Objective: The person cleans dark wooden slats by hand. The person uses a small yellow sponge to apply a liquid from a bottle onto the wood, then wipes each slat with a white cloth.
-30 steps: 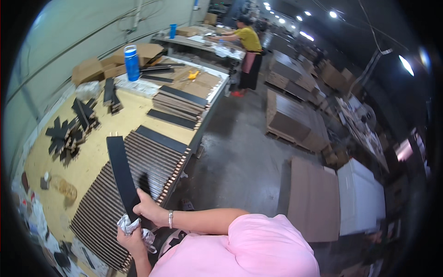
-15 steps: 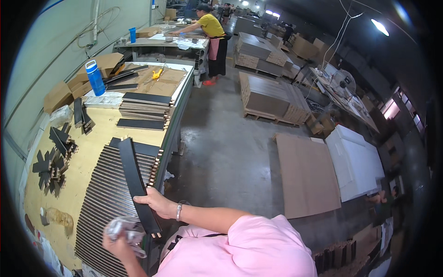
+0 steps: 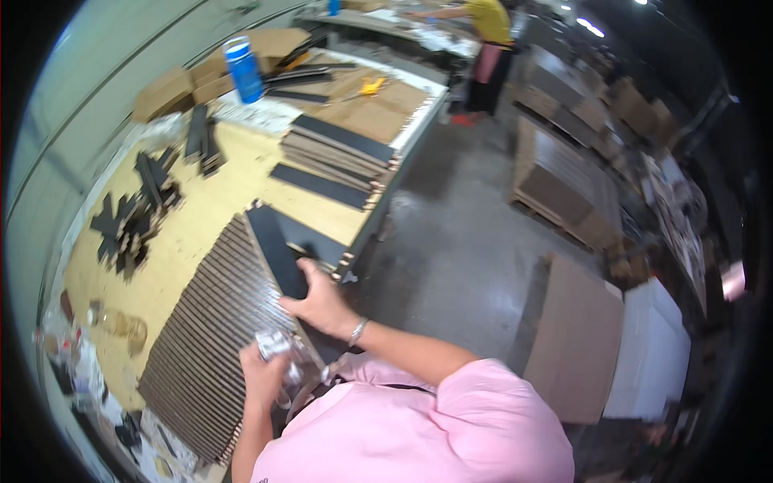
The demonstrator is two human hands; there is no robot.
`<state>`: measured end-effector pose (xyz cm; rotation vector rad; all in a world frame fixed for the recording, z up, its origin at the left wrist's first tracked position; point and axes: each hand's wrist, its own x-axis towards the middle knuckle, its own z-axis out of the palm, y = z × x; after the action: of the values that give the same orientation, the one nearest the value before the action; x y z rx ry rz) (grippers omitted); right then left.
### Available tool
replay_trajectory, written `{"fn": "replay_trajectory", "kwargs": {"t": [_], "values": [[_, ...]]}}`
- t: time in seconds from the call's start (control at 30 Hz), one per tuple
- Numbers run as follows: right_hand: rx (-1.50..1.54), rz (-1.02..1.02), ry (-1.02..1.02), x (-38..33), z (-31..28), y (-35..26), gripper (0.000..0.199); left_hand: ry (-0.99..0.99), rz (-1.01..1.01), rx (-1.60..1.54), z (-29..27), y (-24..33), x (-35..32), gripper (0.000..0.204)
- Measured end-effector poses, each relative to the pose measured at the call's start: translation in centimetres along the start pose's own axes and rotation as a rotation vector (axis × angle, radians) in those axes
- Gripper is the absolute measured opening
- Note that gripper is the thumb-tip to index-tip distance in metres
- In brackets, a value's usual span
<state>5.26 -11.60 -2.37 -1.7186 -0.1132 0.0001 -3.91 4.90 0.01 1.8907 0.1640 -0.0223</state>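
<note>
A long dark slat (image 3: 276, 249) lies with its broad face up at the right end of a row of slats (image 3: 211, 314), which are packed side by side on the table. My right hand (image 3: 324, 304) grips this slat across its width, thumb on one edge and fingers at the other. My left hand (image 3: 264, 377) is closed on a crumpled white cloth (image 3: 278, 346), close to the near end of the same slat. Pale dowel pegs stick out from the slat ends. Another dark slat lies flat just beyond my right hand, partly hidden by the held one.
Stacked slats (image 3: 338, 157), a blue bottle (image 3: 243, 71), a yellow-handled tool (image 3: 371, 86) and cardboard stand farther back. Short dark pieces (image 3: 129, 221) and a clear bottle (image 3: 119, 324) lie at left. Across the aisle are pallets of boards (image 3: 564, 173). A person in yellow (image 3: 491, 22) works beyond.
The slat in my right hand has come down from above the row to lie at its right end. My left hand with the cloth has moved right. The whole view has turned.
</note>
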Motion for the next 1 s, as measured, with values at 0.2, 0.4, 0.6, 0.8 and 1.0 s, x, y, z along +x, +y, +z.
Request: {"fn": "replay_trajectory", "kwargs": {"t": [0.2, 0.4, 0.6, 0.8, 1.0], "values": [[-0.532, -0.151, -0.062, 9.4, -6.2, 0.0, 0.071, 0.475, 0.055, 0.230, -3.5, -6.2, 6.1, 0.013], [-0.721, -0.261, -0.060, 18.6, -9.0, 2.0, 0.062, 0.602, 0.187, 0.544, -2.3, -8.7, 6.0, 0.013], [-0.876, -0.283, -0.086, 23.6, -7.2, 9.6, 0.040, 0.616, 0.177, 0.551, -1.9, -8.3, 6.4, 0.013], [-1.091, -0.398, -0.053, 24.7, -5.3, 12.8, 0.038, 0.615, 0.150, 0.535, -1.9, -8.3, 6.3, 0.012], [-1.133, -0.597, -0.025, 24.3, -5.2, 12.1, 0.039, 0.611, 0.181, 0.501, -1.9, -8.0, 6.5, 0.012]]}}
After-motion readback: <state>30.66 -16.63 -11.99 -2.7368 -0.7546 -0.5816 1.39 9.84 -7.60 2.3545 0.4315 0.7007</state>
